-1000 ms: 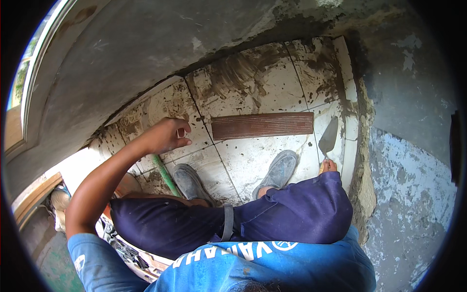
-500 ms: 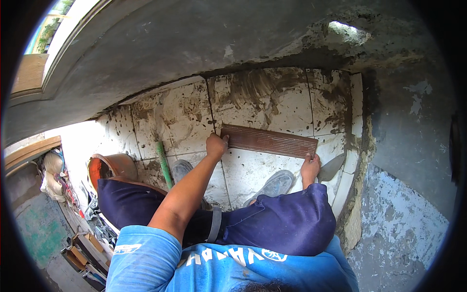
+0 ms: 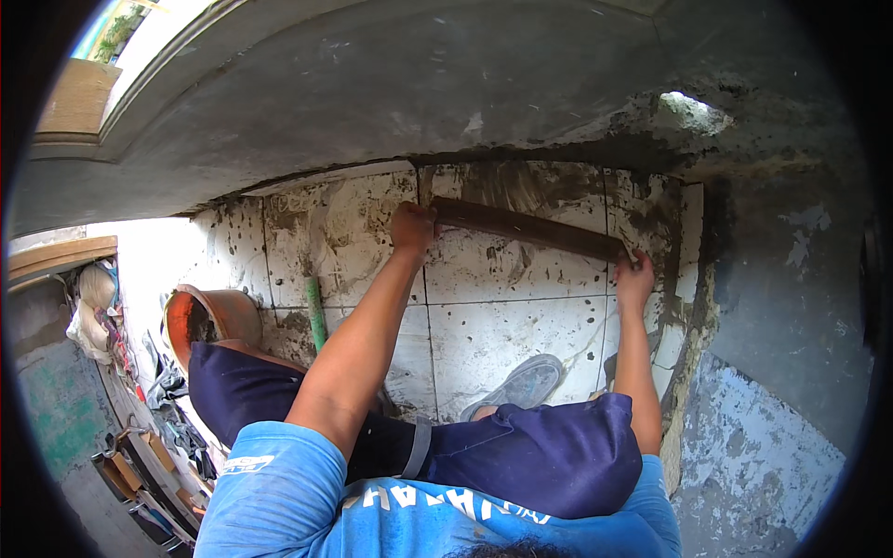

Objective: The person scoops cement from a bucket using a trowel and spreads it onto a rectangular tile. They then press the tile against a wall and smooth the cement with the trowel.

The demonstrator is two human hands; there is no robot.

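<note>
A long, narrow brown tile strip (image 3: pixel 526 229) spans the gap between my two hands, tipped so that only a slim face of it shows. My left hand (image 3: pixel 412 229) is closed around its left end. At the right end, which sits nearer to me, my right hand (image 3: pixel 634 282) pinches the corner between thumb and fingers. Behind and beneath the strip lie white floor tiles (image 3: pixel 512 325) smeared with grey-brown mortar. Whether the strip touches the floor, I cannot tell.
An orange bucket (image 3: pixel 244 314) leans at the left, beside a green pole-like piece (image 3: pixel 315 312). My grey shoe (image 3: pixel 528 379) rests on the tiles. A grey wall (image 3: pixel 372 102) runs along the far side; another wall (image 3: pixel 781 270) bounds the right. Wood pieces (image 3: pixel 139 474) lie lower left.
Both hands have carried the tile strip away from me toward the far wall. It has tipped, so its broad ribbed face no longer shows. The trowel at the right is out of sight now.
</note>
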